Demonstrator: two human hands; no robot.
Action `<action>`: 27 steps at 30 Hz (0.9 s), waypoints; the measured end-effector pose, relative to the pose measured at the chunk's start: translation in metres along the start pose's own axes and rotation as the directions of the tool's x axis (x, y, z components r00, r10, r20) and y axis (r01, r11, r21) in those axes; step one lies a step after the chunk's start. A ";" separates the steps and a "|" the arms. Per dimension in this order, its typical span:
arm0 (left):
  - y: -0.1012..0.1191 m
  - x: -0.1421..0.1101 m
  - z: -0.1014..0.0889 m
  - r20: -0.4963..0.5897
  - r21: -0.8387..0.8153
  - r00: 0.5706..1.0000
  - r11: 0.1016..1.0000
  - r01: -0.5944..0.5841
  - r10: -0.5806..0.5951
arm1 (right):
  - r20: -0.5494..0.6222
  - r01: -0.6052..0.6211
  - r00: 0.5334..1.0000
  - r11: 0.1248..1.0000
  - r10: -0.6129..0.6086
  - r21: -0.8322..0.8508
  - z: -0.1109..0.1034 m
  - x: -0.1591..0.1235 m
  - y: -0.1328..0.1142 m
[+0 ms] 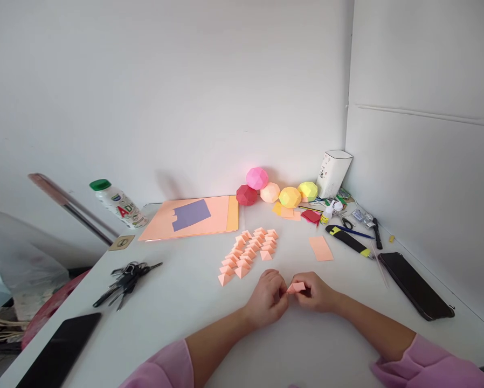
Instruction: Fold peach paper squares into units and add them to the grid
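Note:
Between my two hands is a small folded piece of peach paper (297, 288). My left hand (267, 298) pinches its left end, with the fingers curled in. On its other side my right hand (315, 293) grips the same piece between thumb and fingers. Just beyond my left hand, rows of small folded peach paper units (248, 252) stand on the table like little pyramids. A flat peach paper rectangle (321, 249) lies beyond my right hand.
Faceted paper balls (290, 197) sit along the wall. Peach sheets (157, 229) with a purple piece (191, 213) lie back left. A bottle (118, 203), keys (126, 281) and a black phone (60, 353) are left. A utility knife (349, 241) and another phone (415, 285) are right.

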State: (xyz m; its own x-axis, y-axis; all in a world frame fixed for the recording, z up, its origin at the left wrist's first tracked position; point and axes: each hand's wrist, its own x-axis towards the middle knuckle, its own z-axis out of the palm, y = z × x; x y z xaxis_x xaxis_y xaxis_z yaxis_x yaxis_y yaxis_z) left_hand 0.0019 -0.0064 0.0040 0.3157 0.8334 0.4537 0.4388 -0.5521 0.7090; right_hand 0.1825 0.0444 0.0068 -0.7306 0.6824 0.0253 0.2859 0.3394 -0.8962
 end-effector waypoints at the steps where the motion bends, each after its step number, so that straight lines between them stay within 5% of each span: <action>1: 0.000 0.000 0.000 -0.006 -0.004 1.000 1.000 0.022 -0.022 | 0.001 -0.009 1.000 1.000 0.009 0.021 0.000 0.000 -0.001; 6: 0.000 -0.002 -0.001 -0.019 -0.012 0.994 0.995 0.103 -0.104 | 0.001 -0.037 0.999 0.997 0.037 0.072 -0.001 0.000 -0.001; 27: -0.001 -0.003 0.000 -0.003 -0.054 0.993 0.992 0.116 -0.116 | -0.010 -0.050 0.999 0.996 0.051 0.072 -0.002 -0.001 -0.002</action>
State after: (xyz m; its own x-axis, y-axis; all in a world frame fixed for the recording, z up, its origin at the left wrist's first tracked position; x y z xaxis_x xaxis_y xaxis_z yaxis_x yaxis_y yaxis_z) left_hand 0.0003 -0.0088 0.0018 0.2601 0.8919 0.3698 0.4263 -0.4498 0.7848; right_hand 0.1836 0.0441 0.0090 -0.7087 0.7053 -0.0162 0.2769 0.2569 -0.9259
